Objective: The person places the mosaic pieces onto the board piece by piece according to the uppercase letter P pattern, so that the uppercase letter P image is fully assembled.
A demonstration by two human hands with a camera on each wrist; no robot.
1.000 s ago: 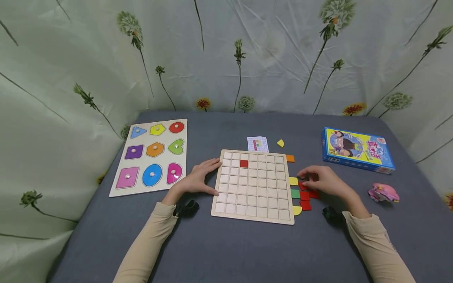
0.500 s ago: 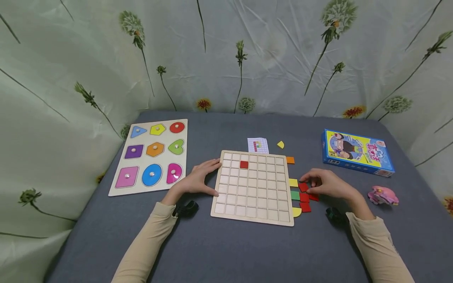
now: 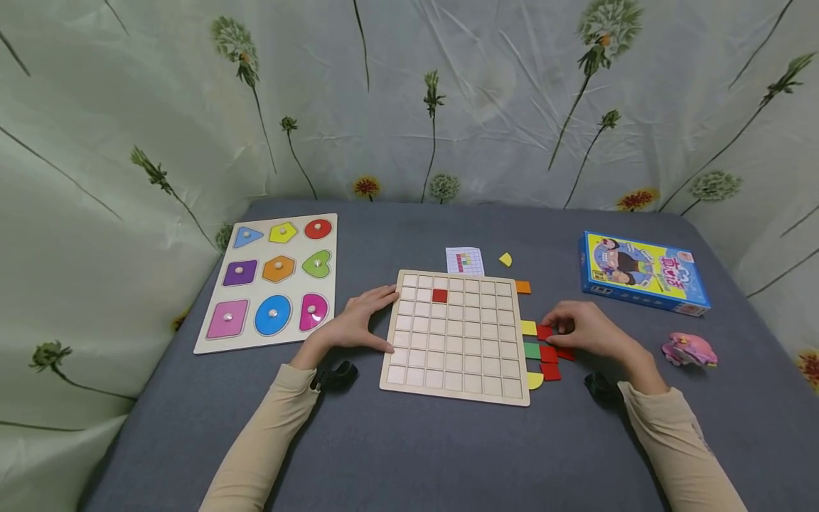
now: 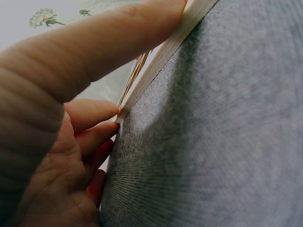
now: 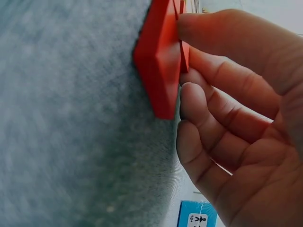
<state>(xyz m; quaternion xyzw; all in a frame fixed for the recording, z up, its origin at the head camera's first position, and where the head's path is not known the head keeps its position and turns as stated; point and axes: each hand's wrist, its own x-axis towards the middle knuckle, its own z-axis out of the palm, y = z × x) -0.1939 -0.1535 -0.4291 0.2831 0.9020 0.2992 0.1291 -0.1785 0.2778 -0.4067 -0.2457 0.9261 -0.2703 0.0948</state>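
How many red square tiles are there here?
5 visible: one red square tile on the gridded wooden board; beside it, one touched by the right hand, another nearer the person, a third nearest, and a fourth partly under that hand, which may hide more.

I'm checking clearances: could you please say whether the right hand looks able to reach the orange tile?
Probably yes: only cloth shows between the right hand and the orange tile, though that hand seemingly pinches a red tile.
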